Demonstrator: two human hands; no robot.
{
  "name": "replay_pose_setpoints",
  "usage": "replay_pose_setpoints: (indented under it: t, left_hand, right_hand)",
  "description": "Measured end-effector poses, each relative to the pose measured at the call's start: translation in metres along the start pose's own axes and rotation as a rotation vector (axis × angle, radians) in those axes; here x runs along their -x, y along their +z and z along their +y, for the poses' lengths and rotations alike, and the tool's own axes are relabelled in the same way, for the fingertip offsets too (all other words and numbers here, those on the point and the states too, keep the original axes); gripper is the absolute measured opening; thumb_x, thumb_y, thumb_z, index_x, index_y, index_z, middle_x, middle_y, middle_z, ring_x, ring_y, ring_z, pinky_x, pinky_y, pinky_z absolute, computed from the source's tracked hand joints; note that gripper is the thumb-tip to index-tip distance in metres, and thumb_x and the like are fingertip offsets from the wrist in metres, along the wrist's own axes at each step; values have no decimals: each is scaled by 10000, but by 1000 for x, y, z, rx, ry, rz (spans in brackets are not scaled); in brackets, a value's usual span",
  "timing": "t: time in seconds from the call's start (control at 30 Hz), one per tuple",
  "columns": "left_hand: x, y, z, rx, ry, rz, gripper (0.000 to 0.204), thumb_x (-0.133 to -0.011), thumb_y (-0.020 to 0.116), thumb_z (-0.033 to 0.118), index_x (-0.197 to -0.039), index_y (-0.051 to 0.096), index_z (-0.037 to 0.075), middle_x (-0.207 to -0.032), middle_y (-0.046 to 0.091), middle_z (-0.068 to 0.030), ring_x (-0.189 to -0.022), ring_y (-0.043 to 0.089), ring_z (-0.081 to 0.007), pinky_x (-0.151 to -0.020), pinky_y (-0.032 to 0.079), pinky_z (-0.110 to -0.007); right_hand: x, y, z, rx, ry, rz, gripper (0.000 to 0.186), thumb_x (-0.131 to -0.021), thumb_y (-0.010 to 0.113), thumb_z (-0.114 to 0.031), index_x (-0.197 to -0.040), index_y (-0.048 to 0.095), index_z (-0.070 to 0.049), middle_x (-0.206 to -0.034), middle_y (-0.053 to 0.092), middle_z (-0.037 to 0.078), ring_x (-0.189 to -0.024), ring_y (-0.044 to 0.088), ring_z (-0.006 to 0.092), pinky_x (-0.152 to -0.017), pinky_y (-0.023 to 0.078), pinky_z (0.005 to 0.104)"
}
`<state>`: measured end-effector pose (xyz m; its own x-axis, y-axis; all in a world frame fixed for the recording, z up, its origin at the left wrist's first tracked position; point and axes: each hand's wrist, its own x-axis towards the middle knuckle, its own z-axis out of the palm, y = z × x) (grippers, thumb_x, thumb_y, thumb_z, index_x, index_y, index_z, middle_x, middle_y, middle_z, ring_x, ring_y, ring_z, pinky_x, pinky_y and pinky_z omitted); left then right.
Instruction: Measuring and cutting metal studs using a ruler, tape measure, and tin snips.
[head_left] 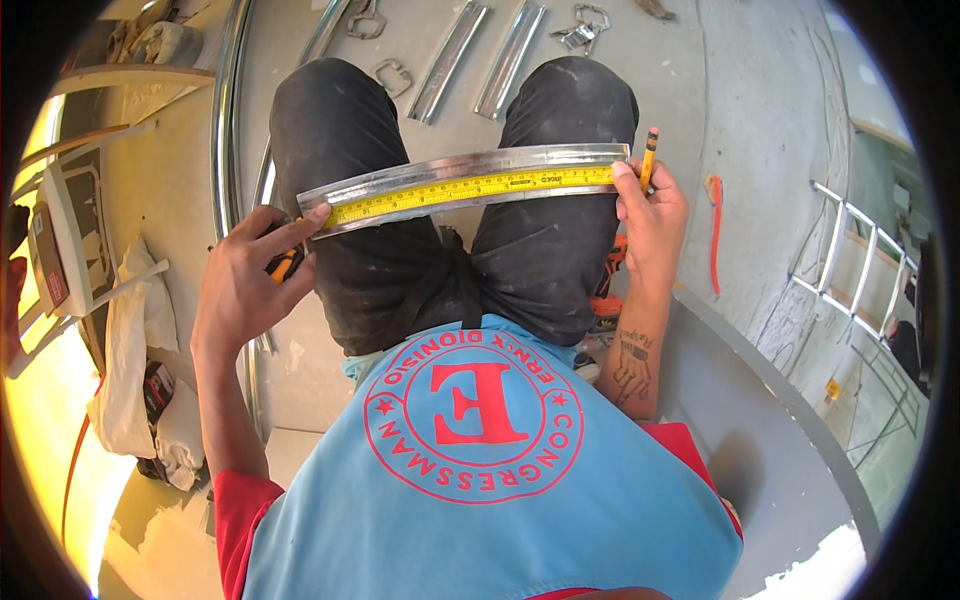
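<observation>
A short shiny metal channel (460, 165) lies across my thighs, with a yellow tape measure blade (470, 188) stretched along its inside. At the channel's left end, my left hand (240, 270) is closed round the black and orange tape measure case (286, 265), its forefinger pressing the blade into the channel. My right hand (657, 208) grips the channel's right end, thumb on the tape's end. A yellow pencil (649, 152) stands up between the fingers of that same hand, its eraser upward. The lower part of the pencil is hidden.
Two more metal channels (450, 62) lie on the floor beyond my knees, among several metal clamps (390, 76). Long metal channels (226, 120) run along my left. An orange power tool (612, 265) sits by my right thigh. Farther right are a red strip (714, 240) and a white ladder (850, 265).
</observation>
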<state>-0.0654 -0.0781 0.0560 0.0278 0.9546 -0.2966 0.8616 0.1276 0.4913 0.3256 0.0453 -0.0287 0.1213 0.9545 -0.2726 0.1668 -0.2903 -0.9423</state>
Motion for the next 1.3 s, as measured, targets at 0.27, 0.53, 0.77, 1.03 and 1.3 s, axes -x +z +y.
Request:
replay_pose_setpoints:
  t: [0.27,0.53,0.77,1.03,1.3]
  left_hand:
    - [-11,-1,-3,25,-52,-40,500,-843,763,102,-1336,789,185,-950,672,-100,-784,676,-283,-769,571,-403]
    - [0,-6,-23,-50,13,-71,488,-848,777,166,-1333,777,222,-905,708,-119,-822,713,-301,-740,593,-427]
    - [-6,16,-21,-8,-7,-14,467,-800,800,313,-1267,818,298,-902,732,-84,-831,744,-285,-772,625,-417]
    - [-8,12,-22,-61,-9,-24,448,-823,771,397,-1263,821,330,-884,714,-80,-821,749,-282,-785,631,-408]
    - [-7,13,-25,-50,0,-18,450,-826,771,407,-1266,821,325,-886,713,-89,-802,749,-295,-782,625,-407]
  right_hand:
    - [-11,5,5,-16,44,-32,252,-967,804,-208,-1049,729,19,-778,671,3,-600,499,32,-550,382,210]
    - [3,-4,-24,164,61,-12,124,-934,755,-159,-952,666,-74,-743,593,-40,-635,523,56,-575,422,256]
    - [-11,-3,26,25,-3,-80,214,-943,803,-223,-979,711,-32,-755,618,-38,-606,524,42,-559,422,245]
    - [-15,0,20,-8,27,-54,169,-952,807,-157,-992,719,-19,-756,645,-21,-590,531,45,-553,415,216]
    - [-15,0,20,-41,13,-65,181,-958,805,-157,-1012,714,-9,-776,657,-11,-591,527,46,-557,420,214]
